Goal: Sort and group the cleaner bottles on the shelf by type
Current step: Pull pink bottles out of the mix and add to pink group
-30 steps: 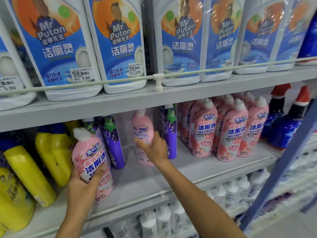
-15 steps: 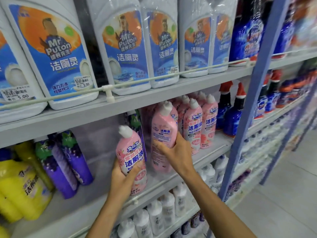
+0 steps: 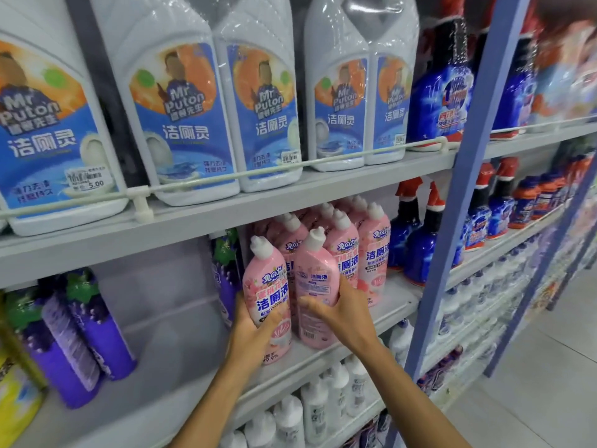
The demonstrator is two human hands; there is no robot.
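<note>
Pinks are nearly sorted, I'd say. The left hand point(image 3: 255, 334) has its fingers point(image 3: 241, 307) wrapped round the lower half of a pink toilet cleaner bottle point(image 3: 266, 286) with the label facing out. The right hand point(image 3: 347, 315) is curled round a second pink bottle point(image 3: 315, 282) showing its back label. Both stand upright at the front of the middle shelf point(image 3: 181, 347), side by side and right up against the pink bottle group point(image 3: 371, 250). I can't tell if they're fully set down yet. Once they're let go, that type looks done. What's left, as far as I can see, is one purple bottle point(image 3: 224, 276) stuck behind the left-hand pink one, well apart from the other purple bottles point(image 3: 77, 334) over on the left by the yellow bottles point(image 3: 16, 402). The blue spray bottles point(image 3: 416, 247) sit together on the far side of the pinks.
</note>
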